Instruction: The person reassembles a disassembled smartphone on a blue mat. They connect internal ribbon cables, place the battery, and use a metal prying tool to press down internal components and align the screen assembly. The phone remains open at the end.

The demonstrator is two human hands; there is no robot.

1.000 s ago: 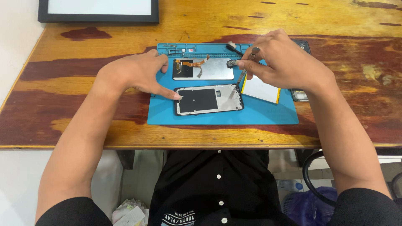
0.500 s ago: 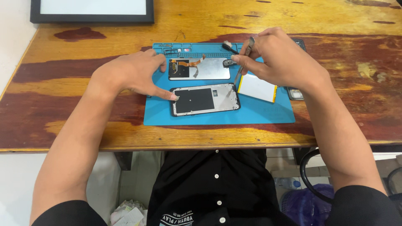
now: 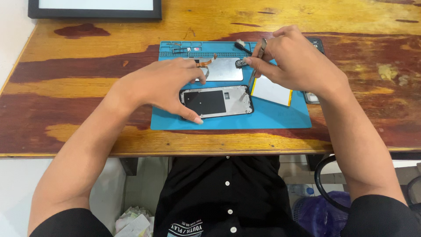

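Observation:
An opened phone frame (image 3: 217, 101) lies on a blue work mat (image 3: 272, 116) on a wooden table. My left hand (image 3: 164, 85) grips the frame's left end, thumb at the near corner and fingers over the far edge. My right hand (image 3: 296, 61) holds metal tweezers (image 3: 256, 66) whose tips point down at the frame's upper right corner. Behind the frame lies a silver metal plate (image 3: 224, 70) with an orange flex cable (image 3: 207, 62). A white battery with a yellow edge (image 3: 272, 92) rests right of the frame, partly under my right hand.
Small parts lie in the mat's tray strip (image 3: 184, 49) at its far edge. A dark-framed board (image 3: 94, 8) sits at the table's far left. A dark phone piece (image 3: 312, 97) shows under my right wrist. A black cable loop (image 3: 322, 184) hangs below the table's right side.
My left hand has shifted from one finger pressing the frame's left end to a thumb-and-fingers grip around it. My right hand with the tweezers stays near the frame's upper right corner.

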